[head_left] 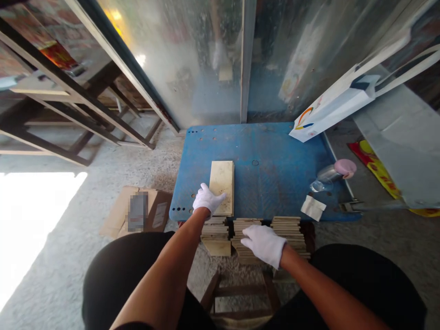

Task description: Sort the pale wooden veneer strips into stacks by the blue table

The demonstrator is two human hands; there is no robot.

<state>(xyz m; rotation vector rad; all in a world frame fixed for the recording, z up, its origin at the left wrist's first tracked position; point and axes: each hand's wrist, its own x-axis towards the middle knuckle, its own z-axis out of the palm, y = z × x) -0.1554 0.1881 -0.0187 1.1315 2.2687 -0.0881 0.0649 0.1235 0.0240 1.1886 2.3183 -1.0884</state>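
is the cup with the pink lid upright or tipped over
Tipped over: the cup lies on its side on the blue table, its pink lid facing right.

Gloved left hand (pixel 207 200) on tile (pixel 222 187) — right hand (pixel 264 244) on stacks (pixel 252 238)

left hand (pixel 207 200): white glove | right hand (pixel 264 243): white glove | black trousers
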